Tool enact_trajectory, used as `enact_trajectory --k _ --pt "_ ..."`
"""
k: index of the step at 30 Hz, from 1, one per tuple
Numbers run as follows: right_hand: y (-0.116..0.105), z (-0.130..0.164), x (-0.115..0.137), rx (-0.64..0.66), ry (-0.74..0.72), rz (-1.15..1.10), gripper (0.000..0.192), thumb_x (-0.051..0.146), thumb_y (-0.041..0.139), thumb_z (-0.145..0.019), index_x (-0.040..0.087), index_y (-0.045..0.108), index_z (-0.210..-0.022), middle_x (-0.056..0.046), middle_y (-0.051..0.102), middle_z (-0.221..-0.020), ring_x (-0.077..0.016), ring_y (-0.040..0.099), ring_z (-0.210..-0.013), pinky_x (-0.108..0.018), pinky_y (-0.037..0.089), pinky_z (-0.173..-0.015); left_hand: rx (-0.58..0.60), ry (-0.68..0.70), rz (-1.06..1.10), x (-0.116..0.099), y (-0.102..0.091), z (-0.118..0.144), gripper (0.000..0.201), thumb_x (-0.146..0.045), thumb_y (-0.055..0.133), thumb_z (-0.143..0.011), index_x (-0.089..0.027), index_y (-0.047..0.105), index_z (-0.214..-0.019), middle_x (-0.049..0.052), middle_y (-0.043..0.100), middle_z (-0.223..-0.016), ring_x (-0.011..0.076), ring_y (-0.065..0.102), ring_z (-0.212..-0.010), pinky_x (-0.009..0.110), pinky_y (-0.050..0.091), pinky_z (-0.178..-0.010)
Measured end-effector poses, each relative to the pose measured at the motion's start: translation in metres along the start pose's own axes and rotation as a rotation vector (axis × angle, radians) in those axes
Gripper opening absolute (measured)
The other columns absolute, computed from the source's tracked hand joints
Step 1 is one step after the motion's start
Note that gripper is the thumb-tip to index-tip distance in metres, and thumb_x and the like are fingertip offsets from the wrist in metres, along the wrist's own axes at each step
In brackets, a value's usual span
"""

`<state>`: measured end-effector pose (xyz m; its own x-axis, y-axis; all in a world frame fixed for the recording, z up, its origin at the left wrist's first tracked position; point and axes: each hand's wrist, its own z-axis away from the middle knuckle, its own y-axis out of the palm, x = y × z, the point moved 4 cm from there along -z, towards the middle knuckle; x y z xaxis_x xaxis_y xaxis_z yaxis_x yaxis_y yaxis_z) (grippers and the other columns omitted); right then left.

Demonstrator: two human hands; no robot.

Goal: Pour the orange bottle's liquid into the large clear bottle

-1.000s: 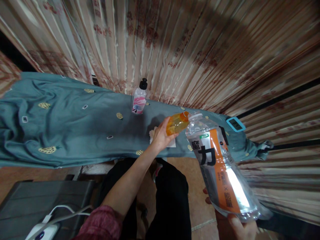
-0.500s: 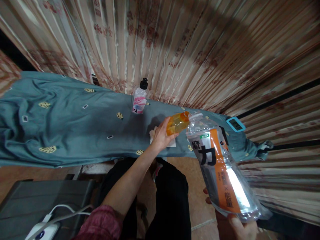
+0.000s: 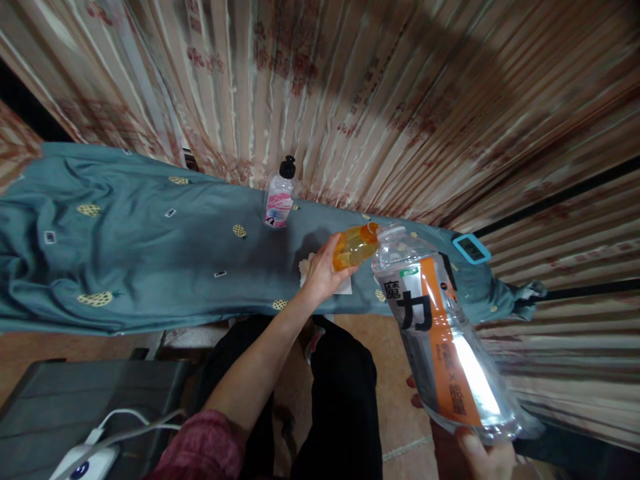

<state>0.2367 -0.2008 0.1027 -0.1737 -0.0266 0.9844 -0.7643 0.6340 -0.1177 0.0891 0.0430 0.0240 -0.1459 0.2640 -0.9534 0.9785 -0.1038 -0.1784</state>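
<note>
My left hand [image 3: 324, 272] is closed around a small clear bottle of orange-yellow liquid [image 3: 354, 248], tilted with its neck pointing right. That neck meets the mouth of a large clear plastic bottle [image 3: 440, 340] with a silver and orange label. Whether liquid passes between the two mouths I cannot tell. My right hand [image 3: 477, 457] grips the large bottle near its base, and it leans with its top to the left. Beneath my left hand, a white tissue or paper [image 3: 344, 287] lies partly hidden on the cloth.
A green-blue cloth with pineapple prints [image 3: 150, 267] covers a narrow surface. On it stand a pink-labelled bottle with a black cap [image 3: 280, 197] and a blue-framed digital clock [image 3: 471, 249]. Pleated curtains [image 3: 350, 100] hang behind. A white device with a cable [image 3: 87, 460] rests at lower left.
</note>
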Motion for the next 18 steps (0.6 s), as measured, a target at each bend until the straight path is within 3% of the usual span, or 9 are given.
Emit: enact_trajectory --k 8,18 --pt "0.0016 -0.0002 0.0022 -0.112 0.14 -0.082 0.065 0.043 0.085 -0.057 0.025 0.065 -0.117 -0.004 0.076 -0.088 -0.024 0.074 -0.073 -0.032 0.061 -0.059 0.002 -0.011 0.012 -0.0011 -0.0004 0.0011 0.075 -0.028 0.081 -0.073 -0.025 0.046 -0.14 0.01 0.063 -0.141 0.0297 0.063 -0.126 0.05 0.049 -0.11" --pt "-0.0021 -0.001 -0.0029 -0.073 0.103 -0.079 0.06 0.042 0.081 -0.064 0.027 0.064 -0.12 -0.004 0.075 -0.087 -0.022 0.073 -0.078 -0.029 0.06 -0.063 0.006 -0.006 0.024 0.0003 -0.0001 0.0008 0.076 -0.029 0.081 -0.074 -0.025 0.045 -0.141 0.01 0.063 -0.141 0.0295 0.063 -0.126 0.049 0.05 -0.11"
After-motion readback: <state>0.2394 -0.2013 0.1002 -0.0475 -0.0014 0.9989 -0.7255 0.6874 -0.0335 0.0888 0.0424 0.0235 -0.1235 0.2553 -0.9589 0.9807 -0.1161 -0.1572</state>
